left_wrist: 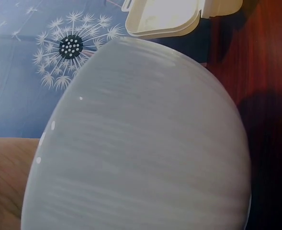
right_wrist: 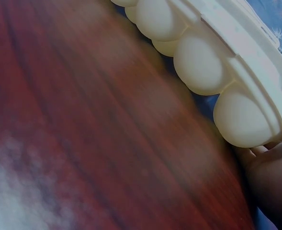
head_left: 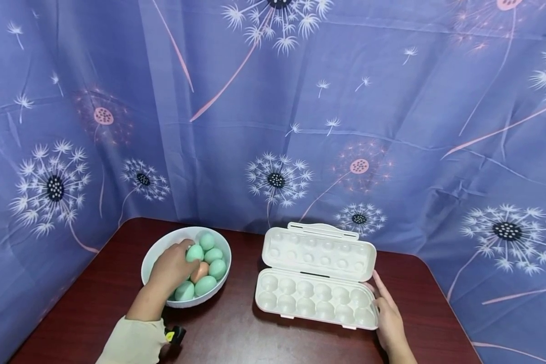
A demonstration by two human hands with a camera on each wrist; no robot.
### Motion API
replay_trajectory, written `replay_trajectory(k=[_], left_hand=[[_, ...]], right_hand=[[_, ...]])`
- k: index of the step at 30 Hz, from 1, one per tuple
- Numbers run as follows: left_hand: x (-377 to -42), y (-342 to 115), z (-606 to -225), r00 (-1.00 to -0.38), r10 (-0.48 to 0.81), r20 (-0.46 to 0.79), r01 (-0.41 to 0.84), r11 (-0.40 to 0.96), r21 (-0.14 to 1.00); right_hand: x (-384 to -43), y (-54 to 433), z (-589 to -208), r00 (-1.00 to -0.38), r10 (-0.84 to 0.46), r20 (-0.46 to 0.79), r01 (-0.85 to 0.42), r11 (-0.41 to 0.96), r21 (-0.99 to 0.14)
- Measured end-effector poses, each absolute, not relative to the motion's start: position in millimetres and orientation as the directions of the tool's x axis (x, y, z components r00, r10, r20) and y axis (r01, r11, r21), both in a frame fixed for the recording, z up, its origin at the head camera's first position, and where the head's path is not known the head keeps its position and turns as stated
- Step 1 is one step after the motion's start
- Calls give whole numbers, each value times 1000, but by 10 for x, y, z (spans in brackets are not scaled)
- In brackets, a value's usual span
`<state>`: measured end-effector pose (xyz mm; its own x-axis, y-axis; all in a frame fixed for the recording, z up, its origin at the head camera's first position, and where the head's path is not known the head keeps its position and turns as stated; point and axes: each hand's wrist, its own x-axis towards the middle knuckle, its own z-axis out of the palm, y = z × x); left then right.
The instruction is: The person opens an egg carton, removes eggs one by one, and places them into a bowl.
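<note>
In the head view, my left hand (head_left: 175, 263) reaches into a white bowl (head_left: 147, 263) at the left. Its thumb and forefinger curve round a pale green egg (head_left: 194, 253). Beside that egg lie a brown egg (head_left: 200, 272) and several more green ones. The left wrist view is mostly filled by the outside of the bowl (left_wrist: 145, 134), which hides the fingers. My right hand (head_left: 389, 318) holds the right end of a white plastic egg box (head_left: 316, 323), its forefinger stretched along the side. The box lies open, its rows of cups bare.
Both bowl and egg box stand on a dark red-brown table (head_left: 236, 323). The raised lid (head_left: 319, 253) leans back towards a blue dandelion-print curtain (head_left: 223, 167) behind the table. A black strap piece with a yellow mark (head_left: 175, 335) sits at the left wrist.
</note>
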<state>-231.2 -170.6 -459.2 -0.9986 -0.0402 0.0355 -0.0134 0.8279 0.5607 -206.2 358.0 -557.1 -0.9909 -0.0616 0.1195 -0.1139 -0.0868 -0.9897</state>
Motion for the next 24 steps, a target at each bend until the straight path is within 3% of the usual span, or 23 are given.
replay_trajectory(k=[11, 24], left_hand=[[-2319, -1709, -4590, -999, -33, 40, -5, 831, 557], [-2297, -1710, -4598, -998, -23, 51, 9, 833, 553]], right_hand=[[-2062, 3585, -5569, -983, -88, 161, -148, -136, -980], [-2052, 3585, -5561, -952, -168, 254, -197, -297, -934]])
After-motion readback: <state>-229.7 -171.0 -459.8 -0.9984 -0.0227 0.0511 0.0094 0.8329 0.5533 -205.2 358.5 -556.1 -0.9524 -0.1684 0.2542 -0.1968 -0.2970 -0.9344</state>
